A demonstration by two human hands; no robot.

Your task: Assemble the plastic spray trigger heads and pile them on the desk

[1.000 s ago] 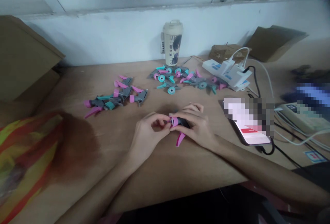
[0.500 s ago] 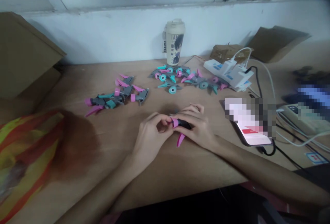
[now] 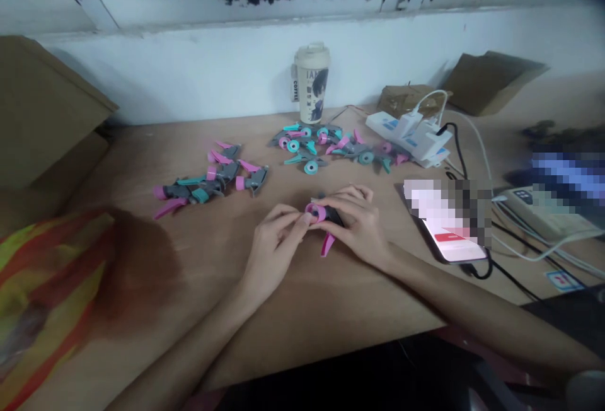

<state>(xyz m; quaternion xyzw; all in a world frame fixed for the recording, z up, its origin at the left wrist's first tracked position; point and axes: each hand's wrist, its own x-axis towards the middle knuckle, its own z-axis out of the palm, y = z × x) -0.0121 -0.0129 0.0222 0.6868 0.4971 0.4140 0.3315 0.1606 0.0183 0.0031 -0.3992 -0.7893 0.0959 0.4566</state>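
My right hand [image 3: 354, 219] is closed around a grey trigger spray head [image 3: 334, 215], low over the table. Its pink collar [image 3: 315, 212] faces left with the open end showing, and its pink trigger [image 3: 327, 244] hangs toward me. At the mouth of that collar, my left hand [image 3: 278, 234] pinches with thumb and forefinger. Whatever is between those fingertips is too small to make out. Beyond my hands lie more spray heads in two groups, a left pile [image 3: 222, 174] mostly with pink parts and a back pile [image 3: 309, 143] mixing teal and pink.
A coffee cup [image 3: 312, 83] stands against the wall. Right of it are a power strip [image 3: 401, 130] with plugs and cables, and a lit phone [image 3: 454, 234]. Cardboard [image 3: 47, 108] and a red-yellow bag [image 3: 57, 272] occupy the left side.
My left fingers have shifted from curling beside the collar to a straighter pinch at its mouth. The collar has turned so its opening shows more. The whole view has shifted slightly.
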